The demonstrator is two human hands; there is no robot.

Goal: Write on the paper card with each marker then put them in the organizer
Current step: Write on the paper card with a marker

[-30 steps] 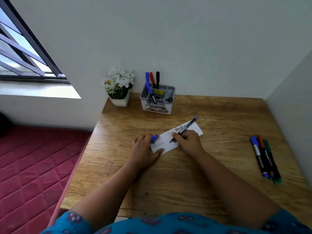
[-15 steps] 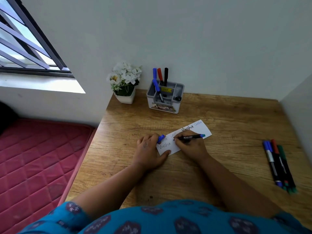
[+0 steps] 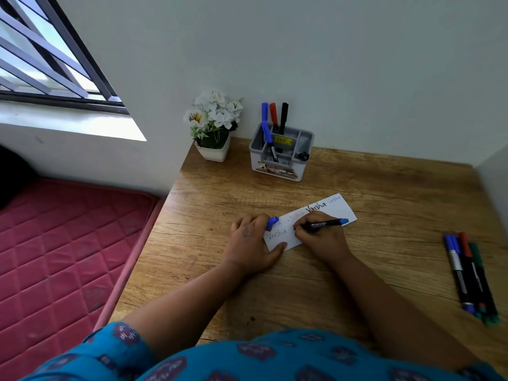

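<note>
A white paper card [image 3: 338, 209] with several handwritten words lies on the wooden desk [image 3: 302, 284]. My right hand [image 3: 321, 239] grips a black marker [image 3: 325, 224] with a blue end, its tip on the card. My left hand [image 3: 251, 243] rests on the card's left end and holds a blue cap [image 3: 272, 222] between its fingers. A grey organizer [image 3: 281, 156] at the back holds blue, red and black markers. Several more markers [image 3: 471, 276] lie at the desk's right edge.
A white pot of white flowers [image 3: 214, 125] stands left of the organizer. Walls close the desk at the back and right. A red mattress [image 3: 60, 257] lies below the desk's left edge, under a barred window [image 3: 49, 50].
The marker in my right hand has swung from steeply tilted to nearly level, its tip staying on the card. My left hand has stayed on the card's end.
</note>
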